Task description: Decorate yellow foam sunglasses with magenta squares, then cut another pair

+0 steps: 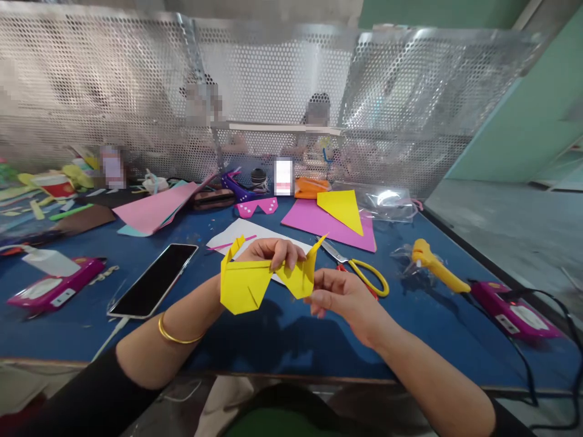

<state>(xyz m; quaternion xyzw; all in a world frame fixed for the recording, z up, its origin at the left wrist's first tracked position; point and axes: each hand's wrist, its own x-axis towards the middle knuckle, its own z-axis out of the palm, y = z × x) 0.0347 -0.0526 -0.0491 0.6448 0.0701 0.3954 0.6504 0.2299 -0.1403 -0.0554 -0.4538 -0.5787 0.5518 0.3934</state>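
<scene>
Yellow paper glasses [246, 286] hang in the air above the front of the table, their folded side arms sticking up and away from me. From behind, my left hand [268, 250] reaches over the right half, its fingers closed on the paper near the bridge. Part of that hand is hidden by the glasses. My right hand [339, 297] pinches the lower right edge, thumb in front. Just beyond it lie scissors [371, 276] with yellow and red handles. A sheet of white paper [241, 230] shows behind the glasses.
A phone [155, 280] and a magenta power strip [59, 285] lie left. Right are a yellow glue gun [439, 267] and another strip [514, 312] with trailing cables. Pink glasses [257, 207], purple paper [305, 221] and yellow paper [346, 209] lie before a perforated metal screen [282, 73].
</scene>
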